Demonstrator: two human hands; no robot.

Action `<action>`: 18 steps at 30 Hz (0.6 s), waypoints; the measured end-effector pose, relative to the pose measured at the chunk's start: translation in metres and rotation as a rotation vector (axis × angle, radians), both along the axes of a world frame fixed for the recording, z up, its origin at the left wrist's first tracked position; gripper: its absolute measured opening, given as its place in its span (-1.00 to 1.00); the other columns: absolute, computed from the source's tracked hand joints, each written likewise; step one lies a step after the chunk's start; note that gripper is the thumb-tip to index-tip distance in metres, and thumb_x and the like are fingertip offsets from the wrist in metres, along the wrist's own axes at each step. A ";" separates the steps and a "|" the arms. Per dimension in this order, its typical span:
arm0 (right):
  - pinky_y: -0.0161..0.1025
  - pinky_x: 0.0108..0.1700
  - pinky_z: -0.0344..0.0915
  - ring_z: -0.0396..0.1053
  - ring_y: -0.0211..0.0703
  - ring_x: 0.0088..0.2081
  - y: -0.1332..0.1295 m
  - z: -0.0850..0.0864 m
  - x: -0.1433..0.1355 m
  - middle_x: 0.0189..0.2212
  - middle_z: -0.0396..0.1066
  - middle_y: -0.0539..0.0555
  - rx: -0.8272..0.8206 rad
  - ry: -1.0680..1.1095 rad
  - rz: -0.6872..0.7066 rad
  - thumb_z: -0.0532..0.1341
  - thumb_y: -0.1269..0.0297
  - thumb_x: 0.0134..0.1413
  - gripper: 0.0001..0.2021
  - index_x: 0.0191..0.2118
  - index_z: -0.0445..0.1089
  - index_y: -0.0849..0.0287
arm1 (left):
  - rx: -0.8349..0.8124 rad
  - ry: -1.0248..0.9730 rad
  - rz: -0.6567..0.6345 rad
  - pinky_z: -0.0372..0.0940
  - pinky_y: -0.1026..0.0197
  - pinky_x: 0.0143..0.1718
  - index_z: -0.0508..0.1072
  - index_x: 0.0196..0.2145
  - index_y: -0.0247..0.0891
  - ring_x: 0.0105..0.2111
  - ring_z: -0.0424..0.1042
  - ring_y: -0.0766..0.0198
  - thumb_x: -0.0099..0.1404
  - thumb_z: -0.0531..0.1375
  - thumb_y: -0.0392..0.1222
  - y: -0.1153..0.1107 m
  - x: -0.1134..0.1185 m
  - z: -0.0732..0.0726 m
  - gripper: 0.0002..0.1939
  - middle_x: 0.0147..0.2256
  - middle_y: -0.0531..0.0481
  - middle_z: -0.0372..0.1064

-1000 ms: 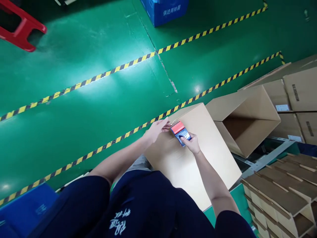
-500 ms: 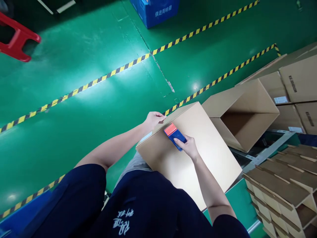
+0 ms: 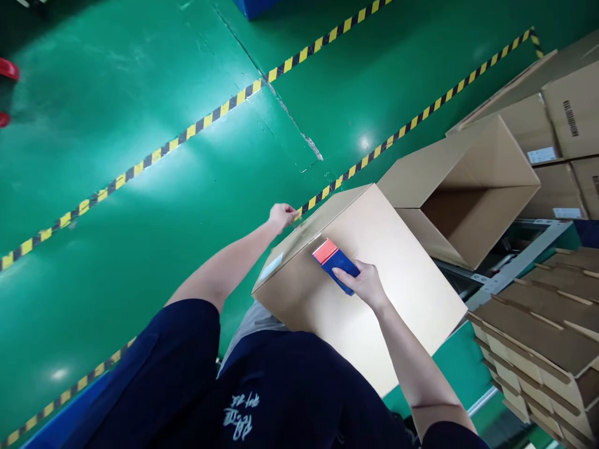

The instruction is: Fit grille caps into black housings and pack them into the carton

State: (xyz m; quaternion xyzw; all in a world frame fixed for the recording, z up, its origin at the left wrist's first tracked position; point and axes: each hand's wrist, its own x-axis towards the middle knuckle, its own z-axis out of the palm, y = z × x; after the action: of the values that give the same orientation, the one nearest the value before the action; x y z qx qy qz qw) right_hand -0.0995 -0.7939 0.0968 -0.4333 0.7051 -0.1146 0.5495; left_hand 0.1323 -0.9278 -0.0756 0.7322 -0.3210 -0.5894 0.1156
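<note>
A closed cardboard box [image 3: 374, 280] stands tilted in view in front of my body, with a white label [image 3: 271, 266] on its left side. My right hand [image 3: 365, 282] grips a blue tape dispenser [image 3: 337, 265] with an orange-red front end, held over the box's top face near its left edge. A shiny strip shows at the edge just beyond the dispenser. Past that side of the box, my left hand [image 3: 282, 216] is held with thumb and fingers pinched together. What lies between those fingertips is too small to make out.
An open, hollow cardboard box [image 3: 421, 181] lies beside mine on a metal-framed conveyor [image 3: 519, 262]. Stacked cartons [image 3: 573, 118] stand at right, above cardboard dividers [image 3: 538, 337]. Yellow-black tape [image 3: 206, 123] crosses the green floor. A red stool part [image 3: 8, 70] shows far left.
My left hand has moved away from the box edge, outward to the left. The dispenser stays in my right hand near the same spot. The view has shifted, so the blue bin nearly leaves the top.
</note>
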 end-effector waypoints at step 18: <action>-0.29 -0.41 0.39 0.45 -0.17 -0.48 -0.001 0.005 -0.001 -0.50 0.53 0.04 0.028 0.058 0.045 0.34 -0.17 -0.03 -0.55 -0.32 0.56 0.19 | -0.138 0.109 -0.489 0.21 0.07 0.26 0.33 0.30 -0.08 0.30 0.27 0.10 0.50 -0.27 0.26 0.064 -0.035 -0.011 -0.31 0.30 -0.07 0.28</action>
State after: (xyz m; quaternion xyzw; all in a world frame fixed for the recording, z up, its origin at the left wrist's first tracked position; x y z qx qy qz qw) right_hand -0.1001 -0.7952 0.1013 -0.4444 0.7123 -0.0800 0.5373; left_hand 0.0974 -0.8639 -0.0867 0.5905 -0.5210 -0.6152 0.0364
